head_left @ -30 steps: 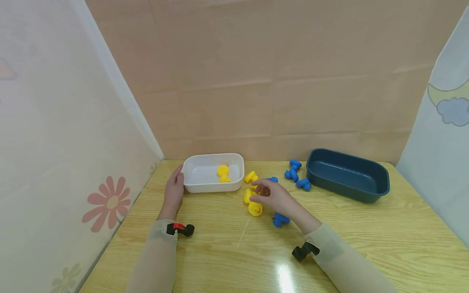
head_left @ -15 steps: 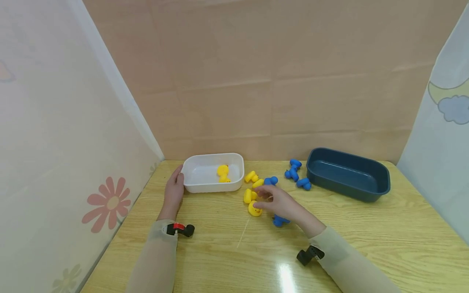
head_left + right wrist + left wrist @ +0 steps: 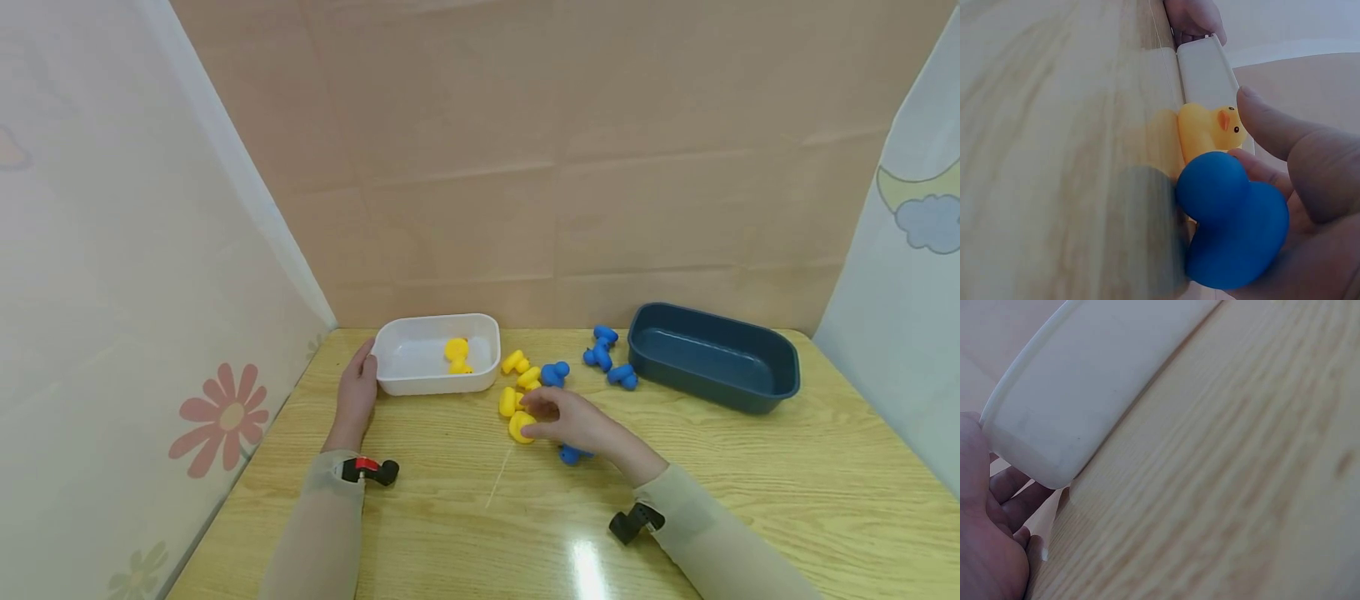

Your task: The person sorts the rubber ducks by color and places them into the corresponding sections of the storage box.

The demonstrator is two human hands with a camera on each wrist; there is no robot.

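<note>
My left hand [image 3: 356, 396] holds the left end of a white tub [image 3: 435, 385]; in the left wrist view its fingers reach behind the tub's corner. Two yellow rubber ducks [image 3: 456, 349] lie inside that tub. My right hand [image 3: 573, 419] is low over the loose ducks, thumb and fingers apart. Its thumb overlaps the nearest yellow duck [image 3: 519, 427] in the head view. From the right wrist, this yellow duck [image 3: 1200, 128] stands upright on the table beside the thumb tip. A blue duck [image 3: 1229, 225] sits under the palm, mostly hidden in the head view.
Several more yellow ducks [image 3: 509, 402] lie right of the white tub. Beyond my right hand are several blue ducks [image 3: 555, 373]. A dark blue tub [image 3: 705, 387] stands at the back right. A brown backdrop [image 3: 450, 167] closes off the table's rear edge.
My right hand has come down and slightly right, its thumb now over the nearest yellow duck. That duck's face has turned from view. My left hand and the white tub have stayed put.
</note>
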